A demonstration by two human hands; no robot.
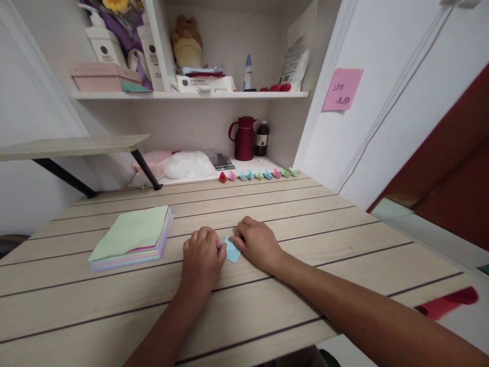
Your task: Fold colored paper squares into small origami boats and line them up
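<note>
A small folded light-blue paper (232, 251) lies on the wooden table (267, 306) between my two hands. My left hand (201, 260) is curled, its fingertips pinching the paper's left edge. My right hand (256, 243) is curled too, pressing the paper's right edge down against the table. A stack of coloured square paper sheets (132, 238), light green on top, lies to the left of my left hand. Along the table's far edge stands a row of several small folded paper figures (258, 175) in red, pink, blue and green.
Behind the table is a white alcove with a dark red jug (244, 138), a dark bottle (262, 138), a white bag (188, 164) and a pink bowl (155, 160). A shelf above holds boxes and bottles. A pink note (342, 89) is stuck on the right wall.
</note>
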